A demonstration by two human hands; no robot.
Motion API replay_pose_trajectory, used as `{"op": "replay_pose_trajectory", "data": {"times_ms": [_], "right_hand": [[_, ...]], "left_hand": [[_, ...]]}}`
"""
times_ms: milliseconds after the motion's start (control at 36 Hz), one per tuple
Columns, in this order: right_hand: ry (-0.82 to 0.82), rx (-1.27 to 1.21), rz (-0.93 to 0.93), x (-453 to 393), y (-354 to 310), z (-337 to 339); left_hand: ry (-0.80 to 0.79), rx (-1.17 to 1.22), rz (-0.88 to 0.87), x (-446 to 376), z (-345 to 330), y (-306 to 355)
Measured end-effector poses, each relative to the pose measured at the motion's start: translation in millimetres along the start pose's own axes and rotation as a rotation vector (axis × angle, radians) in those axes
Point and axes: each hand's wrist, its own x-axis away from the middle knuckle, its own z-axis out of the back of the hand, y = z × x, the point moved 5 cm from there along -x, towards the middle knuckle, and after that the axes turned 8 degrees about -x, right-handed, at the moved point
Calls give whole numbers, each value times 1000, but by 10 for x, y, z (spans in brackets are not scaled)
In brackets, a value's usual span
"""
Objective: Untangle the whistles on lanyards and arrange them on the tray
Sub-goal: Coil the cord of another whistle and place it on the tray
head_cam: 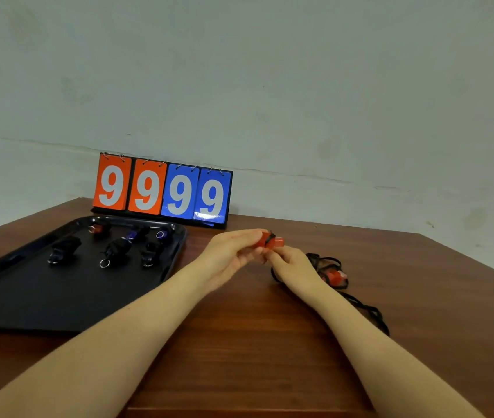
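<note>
Red plastic catches the eye first — a small red whistle point(269, 240) held up above the wooden table point(257, 336), a bit of black cord wrapped across its middle. The left hand point(233, 251) grips its left end with curled fingers, and the right hand point(292, 265) pinches it from below and to the right, fingertips drawn in against the whistle; both bare forearms reach in from the near edge. Just right of the right hand a second red whistle point(334, 276) lies on the table inside a loose tangle of black lanyard point(360, 303), whose cord trails toward the near right, partly hidden behind the right wrist. To the left sits a black tray point(43, 306), its far half carrying several bundled whistles: a red one point(97, 228) at the far left, two bluish ones point(132, 233) point(161, 234) farther right, and three dark bundles point(64, 248) point(117, 250) point(150, 251) in a nearer row, some with small metal rings showing. The near half of the tray shows only its dark surface. Beyond the tray, against the pale wall point(300, 86), stands a flip scoreboard point(162, 191) — two orange cards and two blue ones, each reading 9.
</note>
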Motion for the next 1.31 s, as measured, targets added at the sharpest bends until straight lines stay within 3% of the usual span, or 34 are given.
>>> {"op": "replay_pose_trajectory", "data": {"times_ms": [333,444,556,722,833,944,1111,1222,1306], "right_hand": [[165,-80,51,-33,42,125],[292,-136,65,-38,65,199],[222,-101,46,-32,55,197],[35,50,26,1,-4,23],[-42,173,62,57,-139,-79],[-77,218,167,119,-322,-173],[116,-43,150,103,-334,35],[211,-203,56,91,-227,183],[237,-282,-8,87,-157,260]], "left_hand": [[-87,-38,55,-42,-70,-40],[-114,-78,48,-42,-123,-67],[-85,-40,-11,-35,-154,-92],[125,5,-108,-44,35,-14],[346,-203,-150,-55,219,34],[419,-429,-223,-58,297,102],[333,-1008,-348,-84,179,160],[228,-1005,-332,-56,58,149],[109,-858,-286,-12,-30,126]]}}
